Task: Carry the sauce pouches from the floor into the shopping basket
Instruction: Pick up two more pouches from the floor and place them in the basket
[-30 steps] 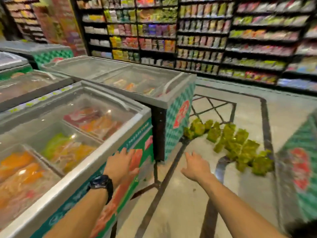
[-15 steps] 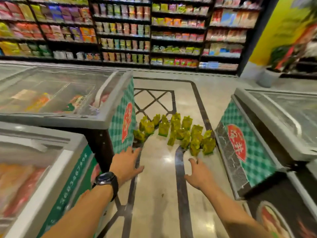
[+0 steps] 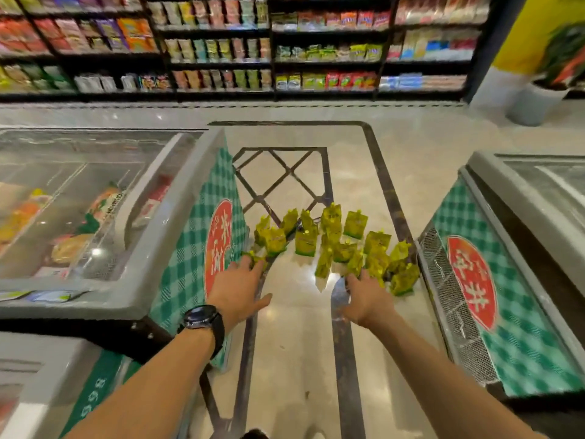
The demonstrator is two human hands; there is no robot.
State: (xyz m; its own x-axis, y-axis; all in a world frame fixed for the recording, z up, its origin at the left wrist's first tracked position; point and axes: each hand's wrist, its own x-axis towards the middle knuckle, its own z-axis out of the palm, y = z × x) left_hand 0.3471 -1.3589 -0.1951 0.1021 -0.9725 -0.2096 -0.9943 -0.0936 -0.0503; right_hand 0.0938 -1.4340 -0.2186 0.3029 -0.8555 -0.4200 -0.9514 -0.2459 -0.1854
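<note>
Several yellow-green sauce pouches [image 3: 335, 242] stand and lie in a cluster on the shiny floor between two freezer chests. My left hand [image 3: 239, 288], with a dark watch on its wrist, is stretched forward with fingers spread, in front of the nearest left pouch [image 3: 253, 257]. My right hand [image 3: 367, 296] is also stretched out with relaxed fingers, just short of the right-hand pouches [image 3: 402, 277]. Neither hand holds anything. No shopping basket is in view.
A glass-topped freezer chest [image 3: 177, 217] with a green checked end stands on the left, another freezer [image 3: 493, 280] on the right. A third chest [image 3: 47, 391] is at the lower left. Stocked shelves [image 3: 285, 49] line the back wall. A pot [image 3: 535, 103] stands far right.
The view has swung right and moved closer to the pouches, which now sit nearer and centred. Both hands have reached further forward toward the cluster.
</note>
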